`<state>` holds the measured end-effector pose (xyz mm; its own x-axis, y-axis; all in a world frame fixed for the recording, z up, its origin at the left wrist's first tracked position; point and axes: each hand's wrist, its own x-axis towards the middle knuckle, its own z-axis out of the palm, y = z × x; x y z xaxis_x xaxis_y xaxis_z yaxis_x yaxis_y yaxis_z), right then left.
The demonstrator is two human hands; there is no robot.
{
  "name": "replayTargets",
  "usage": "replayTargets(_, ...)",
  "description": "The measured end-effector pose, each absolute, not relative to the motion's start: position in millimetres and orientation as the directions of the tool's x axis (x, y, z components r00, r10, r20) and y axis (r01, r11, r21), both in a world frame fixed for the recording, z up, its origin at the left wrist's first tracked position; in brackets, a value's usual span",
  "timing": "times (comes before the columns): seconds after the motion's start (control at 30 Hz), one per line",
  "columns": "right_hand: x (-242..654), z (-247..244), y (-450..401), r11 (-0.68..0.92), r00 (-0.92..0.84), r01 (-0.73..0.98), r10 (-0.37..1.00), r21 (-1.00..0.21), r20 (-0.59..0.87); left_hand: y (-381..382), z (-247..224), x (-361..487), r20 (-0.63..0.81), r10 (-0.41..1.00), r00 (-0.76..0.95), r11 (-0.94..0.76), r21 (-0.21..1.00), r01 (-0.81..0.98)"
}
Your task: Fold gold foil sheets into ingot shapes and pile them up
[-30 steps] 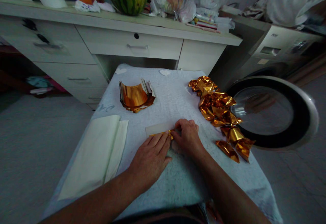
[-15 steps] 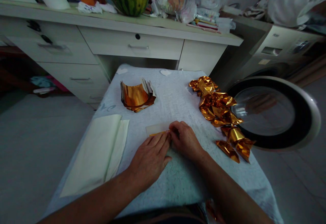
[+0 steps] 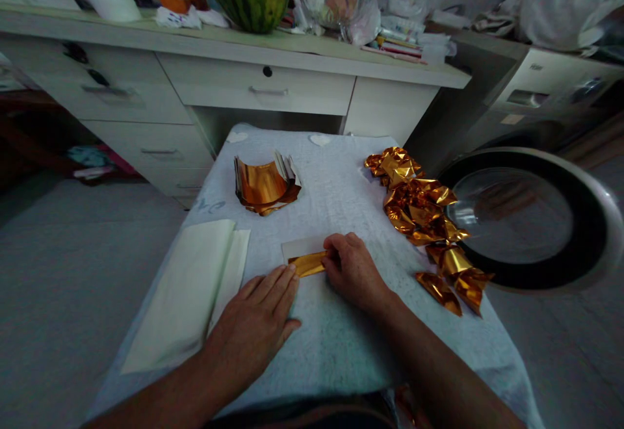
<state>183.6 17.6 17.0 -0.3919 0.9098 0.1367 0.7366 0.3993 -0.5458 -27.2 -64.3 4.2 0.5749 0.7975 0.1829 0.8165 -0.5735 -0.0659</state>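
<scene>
Your L hand [image 3: 253,315] has slid back toward the table's near L corner vs. the earlier frame, baring more of the gold strip [image 3: 309,264]; your R hand [image 3: 355,273] is at about the same spot. Strip lies nr the middle of the cloth-covered table [image 3: 336,182], over a pale sheet [image 3: 303,246] showing along its far side.

Grip: L fingers tog. & flat, tips on the strip's L end, pressing not pinching. R thumb & fingertips look closed on its R end; exact contact is partly hidden.

Watch out: w/ only L fingertips on it, the L end could slip or spring open if you ease off. Uneven pull from R could skew the fold or crease/tear the foil. Soft cloth could ruck under your L palm & drag the sheet w/ it.

Curved gold stack [image 3: 263,188] sits twd the far L corner, white papers [image 3: 180,292] along the L edge. Crumpled gold pieces [image 3: 419,205] run down the R side; a sweep of your R forearm could knock the nearest off the R edge.
</scene>
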Motion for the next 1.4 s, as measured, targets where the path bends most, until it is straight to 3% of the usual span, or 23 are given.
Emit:
replayTargets(0.4,167.2,20.1,6.1,0.382,-0.377,0.85,0.922,-0.362,0.087,-60.6,10.1,-16.6,0.177,0.81,0.559,-0.552,-0.095,0.829)
replayTargets(0.67,169.0,20.6,3.3,0.375,-0.382,0.837,0.922,-0.399,0.065,-58.5,15.9,-15.1,0.162,0.835,0.526,-0.528,-0.031,0.848)
replayTargets(1.07,193.5,22.7,16.2,0.356,-0.388,0.827,0.922,-0.435,0.017,-54.6,-2.1,-17.9,0.286,0.769,0.572,-0.608,0.053,0.792)
replayTargets(1.4,216.2,30.4,27.0,0.275,-0.32,0.894,0.945,-0.353,-0.074,-51.7,4.5,-10.5,0.245,0.767,0.593,-0.602,-0.044,0.797)
